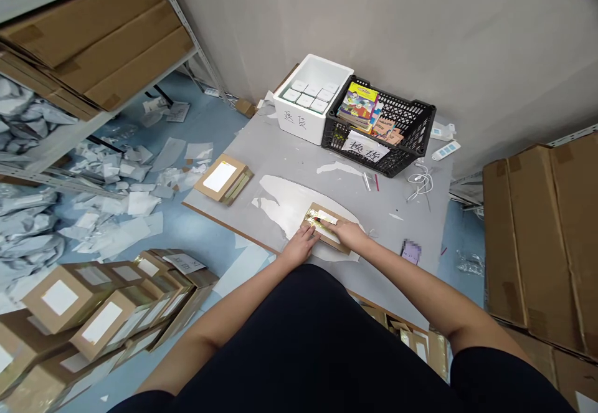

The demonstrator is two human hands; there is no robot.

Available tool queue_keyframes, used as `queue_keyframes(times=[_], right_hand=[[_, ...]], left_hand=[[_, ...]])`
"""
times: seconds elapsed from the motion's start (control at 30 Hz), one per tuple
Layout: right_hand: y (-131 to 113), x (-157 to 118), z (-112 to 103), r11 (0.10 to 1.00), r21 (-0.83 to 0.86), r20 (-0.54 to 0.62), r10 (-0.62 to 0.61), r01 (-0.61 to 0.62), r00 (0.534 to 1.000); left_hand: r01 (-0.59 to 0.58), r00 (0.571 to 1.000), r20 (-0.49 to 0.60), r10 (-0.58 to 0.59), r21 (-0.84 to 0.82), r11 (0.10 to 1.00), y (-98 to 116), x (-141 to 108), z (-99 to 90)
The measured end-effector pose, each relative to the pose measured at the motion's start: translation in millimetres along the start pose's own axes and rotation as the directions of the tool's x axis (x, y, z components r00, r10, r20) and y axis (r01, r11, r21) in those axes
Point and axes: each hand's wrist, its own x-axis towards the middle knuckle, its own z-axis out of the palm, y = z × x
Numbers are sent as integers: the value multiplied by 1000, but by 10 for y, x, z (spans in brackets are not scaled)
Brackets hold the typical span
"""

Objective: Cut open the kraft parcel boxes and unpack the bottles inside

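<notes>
A small brown cardboard box (344, 249) with a white label and shiny clear tape at its left end lies in front of me on the grey table. My left hand (300, 246) holds the box by its near left corner, fingers bent against the taped end. Over the box's top, by the label, is my right hand (348, 233), its fingers closed. A small dark tip shows at those fingers, too small to name. Beneath the box is a pale bare patch (284, 198) in the table's torn covering.
Another labelled box (224, 178) sits at the table's left edge. At the back stand a white foam box (299, 123) and a black crate (406, 157) with booklets. A phone (411, 252) and white cable (423, 182) lie right. Stacked boxes (103, 322) fill the lower left.
</notes>
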Motion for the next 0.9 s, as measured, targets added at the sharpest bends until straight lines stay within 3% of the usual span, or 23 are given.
queue_keyframes(times=[0.27,0.5,0.73,0.9], right_hand=[[83,-84,6,991,-125,16,-49,51,999],[194,-247,15,994,-85,-19,-74,72,997],[326,-488,-70,977,-204,129,-42,68,991],[370,-642,-112,975,-219,152,-16,49,988]], left_hand=[[-6,1000,4,6,71,997,15,-8,-4],[-11,1000,-4,11,76,997,19,4,-27],[-49,998,50,37,274,960,60,52,-122],[-42,998,56,25,324,945,89,79,-154]])
